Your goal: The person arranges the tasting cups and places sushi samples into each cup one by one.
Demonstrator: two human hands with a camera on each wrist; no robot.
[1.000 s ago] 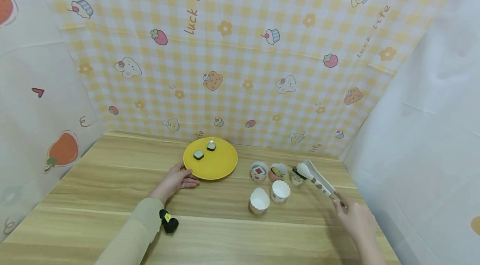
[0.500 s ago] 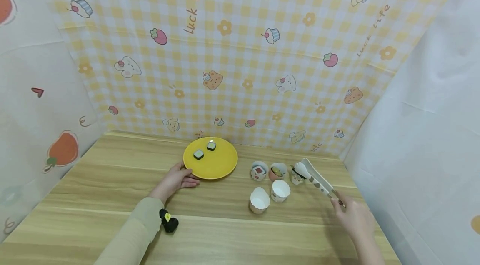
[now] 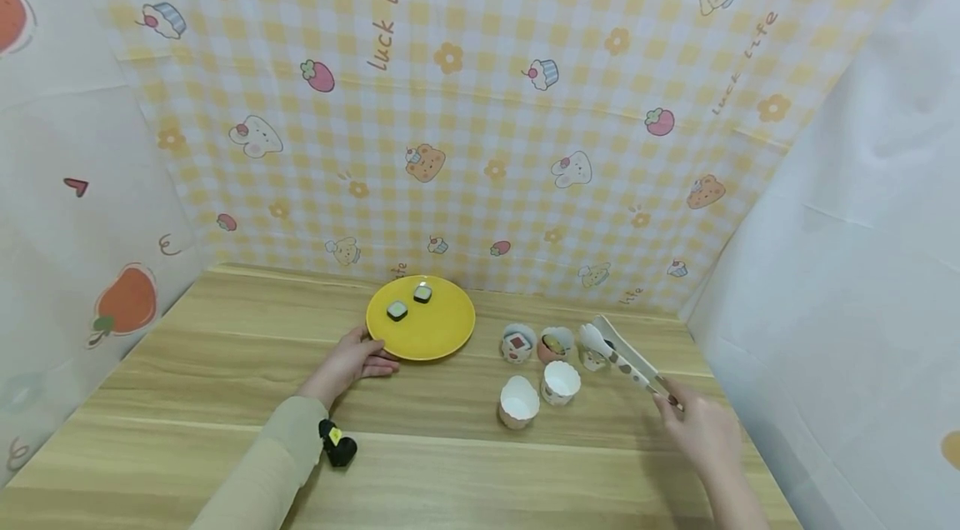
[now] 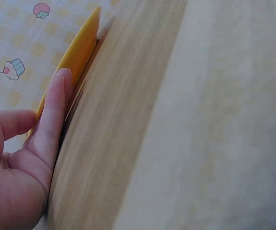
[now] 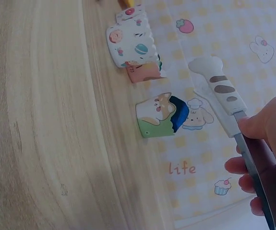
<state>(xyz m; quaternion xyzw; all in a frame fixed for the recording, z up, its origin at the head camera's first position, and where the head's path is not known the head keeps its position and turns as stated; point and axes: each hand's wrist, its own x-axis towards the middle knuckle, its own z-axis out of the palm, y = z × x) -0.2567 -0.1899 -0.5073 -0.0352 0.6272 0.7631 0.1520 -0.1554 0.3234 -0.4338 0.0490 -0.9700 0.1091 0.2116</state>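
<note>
My left hand [image 3: 356, 361] pinches the near-left rim of a yellow plate [image 3: 442, 338], thumb above and fingers beneath in the left wrist view. Two sushi roll pieces [image 3: 397, 311] with dark edges and pale tops lie on the plate. My right hand [image 3: 703, 430] grips a pair of tongs [image 5: 229, 98] with white, brown-spotted paw tips. These tips hover over the rightmost baking cup [image 5: 154, 115], which has a dog picture and something dark blue sticking out. In the right wrist view the tips stand apart with nothing visible between them.
Beside that cup are a cup [image 3: 517, 347] with a white and red piece and an orange-toned cup [image 3: 553, 351] with a yellowish piece. In front stand two white cups [image 3: 519, 407] with bare insides. A patterned cloth [image 3: 480, 138] hangs behind the wooden table [image 3: 450, 480].
My right hand and the tongs have moved a little to the left, bringing the tips over the rightmost cup. The left hand and plate stay in place.
</note>
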